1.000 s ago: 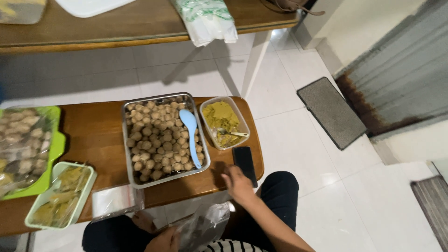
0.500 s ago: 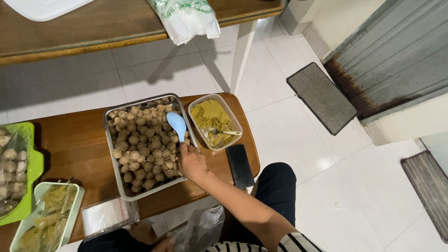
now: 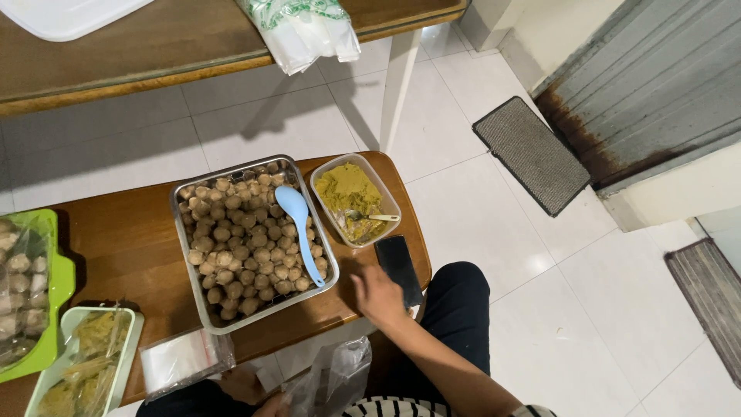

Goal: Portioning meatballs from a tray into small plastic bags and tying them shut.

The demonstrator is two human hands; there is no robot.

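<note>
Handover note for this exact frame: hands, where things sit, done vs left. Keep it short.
Right hand: open, empty, over the low wooden table edge between the metal tray and the black phone.
Left hand: low in frame, at a clear plastic bag on the lap; grip unclear.
Things: tray is full of meatballs, blue spoon lying on them. Clear tub of yellow paste with a small spoon sits right of the tray. Stack of zip bags near the table's front edge.
Done: bag is in hand.
Left: no meatballs visible in it; spoon untouched.
</note>
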